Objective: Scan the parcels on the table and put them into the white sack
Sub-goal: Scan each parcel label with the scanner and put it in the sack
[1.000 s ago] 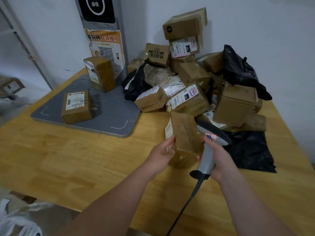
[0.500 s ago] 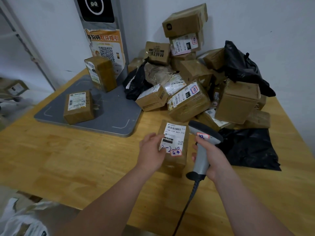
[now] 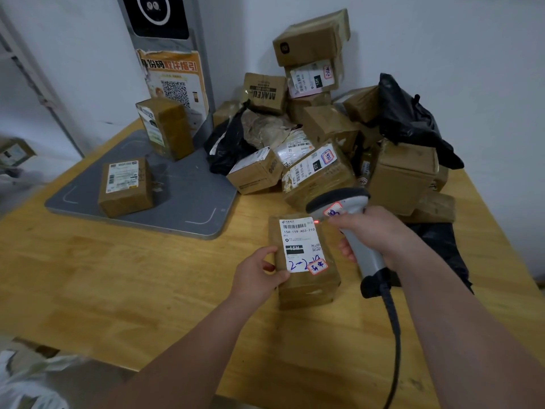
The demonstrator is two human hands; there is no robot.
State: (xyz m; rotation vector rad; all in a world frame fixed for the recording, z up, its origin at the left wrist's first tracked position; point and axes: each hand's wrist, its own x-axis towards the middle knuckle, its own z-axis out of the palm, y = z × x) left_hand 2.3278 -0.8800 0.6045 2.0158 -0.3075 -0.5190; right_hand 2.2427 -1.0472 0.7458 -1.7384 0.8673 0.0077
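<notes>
Head view, centre of the frame: a small brown parcel (image 3: 306, 286) appears to rest on the wooden tabletop (image 3: 118, 276), just below the heaped pile of parcels (image 3: 321, 137) in the upper middle. The left hand (image 3: 259, 276) grips its left long edge, thumb on top beside the white label (image 3: 300, 243) and fingers curled under the side. The right hand (image 3: 371, 231) is closed round the grey scanner (image 3: 364, 255), whose head hangs above the parcel's upper right corner. A red spot shows just right of the barcode.

Judging by its look, the parcel is a taped cardboard carton: stiff, probably light enough for one hand, and its glossy tape may be a little slippery. The best hold seems to be across the narrow width, pinching the two long edges and keeping fingers off the barcode.

Its long axis runs from the lower part of the frame towards the top, leaning slightly left. The label faces up at the camera, with the barcode end pointing towards the pile and the handwritten end towards the person. A white sack (image 3: 26, 385) lies at the lower left, off the tabletop.
</notes>
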